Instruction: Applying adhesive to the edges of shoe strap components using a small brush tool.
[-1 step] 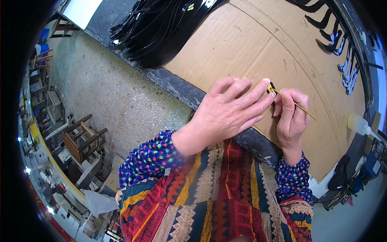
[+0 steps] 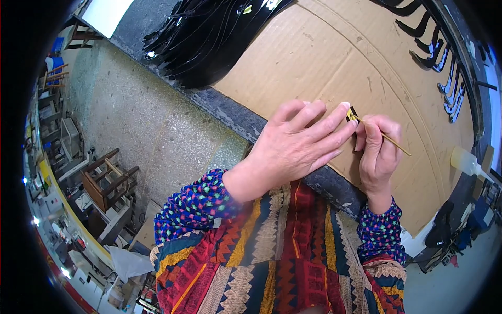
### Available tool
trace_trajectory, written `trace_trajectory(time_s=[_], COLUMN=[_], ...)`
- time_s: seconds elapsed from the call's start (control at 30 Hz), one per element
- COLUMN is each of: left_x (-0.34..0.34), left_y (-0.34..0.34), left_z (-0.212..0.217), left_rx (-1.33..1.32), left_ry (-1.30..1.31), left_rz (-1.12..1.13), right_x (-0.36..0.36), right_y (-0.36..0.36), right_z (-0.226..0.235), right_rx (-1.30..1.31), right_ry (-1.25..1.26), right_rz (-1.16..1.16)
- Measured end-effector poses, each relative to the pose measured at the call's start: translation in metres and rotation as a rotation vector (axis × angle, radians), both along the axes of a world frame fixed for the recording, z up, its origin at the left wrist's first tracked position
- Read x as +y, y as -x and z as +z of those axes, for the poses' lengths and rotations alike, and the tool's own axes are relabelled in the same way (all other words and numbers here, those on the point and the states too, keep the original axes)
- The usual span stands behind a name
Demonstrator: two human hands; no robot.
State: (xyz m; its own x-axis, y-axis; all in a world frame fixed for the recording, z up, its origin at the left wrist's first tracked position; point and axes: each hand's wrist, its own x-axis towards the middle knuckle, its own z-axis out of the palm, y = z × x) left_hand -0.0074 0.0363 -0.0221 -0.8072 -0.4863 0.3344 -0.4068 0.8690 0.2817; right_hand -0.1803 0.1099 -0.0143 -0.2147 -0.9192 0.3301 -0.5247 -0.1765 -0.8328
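Observation:
My right hand [image 2: 379,149] pinches a thin yellow-brown stick [image 2: 400,146], whose tip meets a small black piece with yellow on it [image 2: 351,113]. My left hand [image 2: 295,141] lies with its fingers stretched out. Its fingertips press on that small piece against the brown cardboard [image 2: 334,57]; the thumb is mostly hidden. What the piece is cannot be made out, since fingertips cover part of it.
A pile of glossy black strips [image 2: 214,42] lies at the far left of the table. Curved black pieces [image 2: 429,57] line the far right edge. A bottle of yellowish liquid [image 2: 464,160] lies at the right. A wooden stool [image 2: 108,180] stands on the floor [image 2: 157,125] to the left.

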Motion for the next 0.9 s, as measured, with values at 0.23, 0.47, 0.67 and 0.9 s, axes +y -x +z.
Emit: trace_trajectory(time_s=[0.23, 0.47, 0.67, 0.9], left_x=[0.001, 0.002, 0.003, 0.004], left_y=[-0.001, -0.002, -0.004, -0.002], left_z=[0.002, 0.0, 0.002, 0.002], left_rx=[-0.018, -0.016, -0.034, -0.039], left_ry=[0.02, -0.008, -0.011, -0.013], left_rz=[0.004, -0.002, -0.003, -0.005], right_x=[0.002, 0.009, 0.016, 0.02], right_y=[-0.003, 0.001, 0.0, 0.003], right_z=[0.005, 0.021, 0.023, 0.013], right_rx=[-0.067, -0.307, 0.452, 0.228], right_ry=[-0.027, -0.037, -0.03, -0.095], right_rz=[-0.033, -0.183, -0.093, -0.267])
